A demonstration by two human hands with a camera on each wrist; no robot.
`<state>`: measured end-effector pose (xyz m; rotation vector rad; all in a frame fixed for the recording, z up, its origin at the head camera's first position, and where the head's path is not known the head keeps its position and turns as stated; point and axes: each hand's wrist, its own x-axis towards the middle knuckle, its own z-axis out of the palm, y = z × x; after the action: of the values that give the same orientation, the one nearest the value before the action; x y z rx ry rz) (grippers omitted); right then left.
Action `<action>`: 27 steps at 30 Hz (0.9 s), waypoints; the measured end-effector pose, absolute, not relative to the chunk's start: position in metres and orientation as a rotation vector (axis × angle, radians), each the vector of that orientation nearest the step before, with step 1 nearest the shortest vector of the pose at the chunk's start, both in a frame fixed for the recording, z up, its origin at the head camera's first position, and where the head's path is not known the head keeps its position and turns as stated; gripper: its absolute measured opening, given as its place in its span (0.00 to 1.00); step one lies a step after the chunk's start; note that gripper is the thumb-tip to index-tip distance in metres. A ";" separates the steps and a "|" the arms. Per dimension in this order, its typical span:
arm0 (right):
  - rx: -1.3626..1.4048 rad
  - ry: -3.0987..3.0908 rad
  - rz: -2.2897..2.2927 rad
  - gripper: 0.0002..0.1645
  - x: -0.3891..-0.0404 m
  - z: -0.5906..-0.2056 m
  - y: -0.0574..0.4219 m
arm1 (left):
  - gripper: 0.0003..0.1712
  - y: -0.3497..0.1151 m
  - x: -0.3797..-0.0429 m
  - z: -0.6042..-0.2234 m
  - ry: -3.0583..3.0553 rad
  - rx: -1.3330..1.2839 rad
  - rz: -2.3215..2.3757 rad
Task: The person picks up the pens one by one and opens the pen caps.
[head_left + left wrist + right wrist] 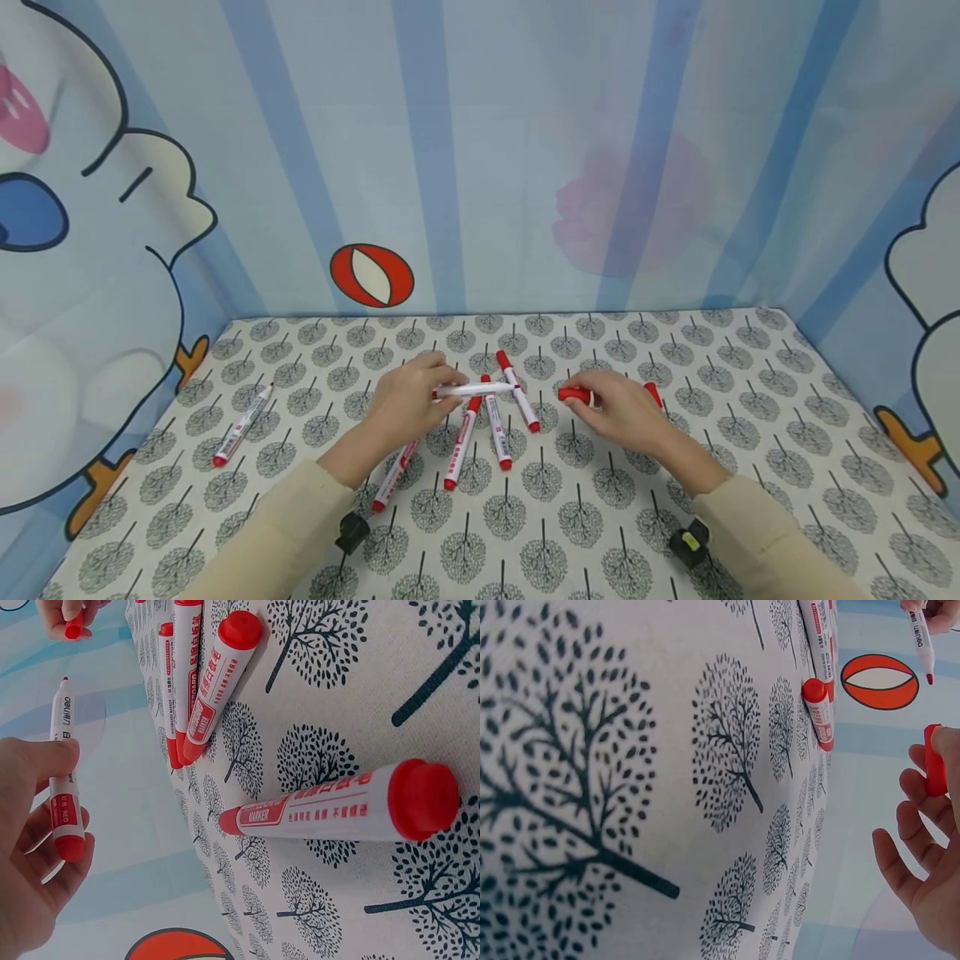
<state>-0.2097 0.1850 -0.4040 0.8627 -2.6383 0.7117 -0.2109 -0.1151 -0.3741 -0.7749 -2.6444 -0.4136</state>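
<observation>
Over the big tree cloth (pixel 795 454), the left hand (pixel 408 398) and right hand (pixel 622 408) both pinch things. The left holds a bare-tipped white marker (pixel 480 389) above other markers (pixel 463 446); the right holds a little red cap (pixel 574 393), apart from it.

The left hand (pixel 22 862) pinches an uncapped marker (pixel 64 784), its tip (pixel 65 679) pointing right toward, but apart from, a red cap (pixel 73 630) in the right hand (pixel 52 615). On the tree-print cloth (pixel 360 735), another marker (pixel 322 806) lies alone at left, three markers (pixel 225 675) bunched to its right. A pale blue backdrop (pixel 135 862) fills the far side.
</observation>
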 end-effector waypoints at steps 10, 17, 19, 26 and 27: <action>0.832 -2.667 0.711 0.08 -0.208 -0.401 0.183 | 0.12 -0.126 -0.208 -0.371 -2.723 -0.728 -0.422; 0.828 -2.661 0.696 0.10 -0.209 -0.401 0.186 | 0.10 -0.139 -0.209 -0.367 -2.777 -0.702 -0.352; 0.820 -2.664 0.696 0.10 -0.209 -0.401 0.188 | 0.10 -0.144 -0.209 -0.366 -2.786 -0.699 -0.335; 0.831 -2.659 0.665 0.11 -0.210 -0.400 0.190 | 0.08 -0.163 -0.209 -0.360 -2.807 -0.671 -0.293; 0.828 -2.660 0.661 0.11 -0.211 -0.399 0.190 | 0.08 -0.166 -0.209 -0.360 -2.817 -0.655 -0.298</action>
<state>-0.2106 0.1899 -0.3994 0.8276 -2.6595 0.6607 -0.2094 -0.1657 -0.3596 -0.6553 -2.8174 -0.2985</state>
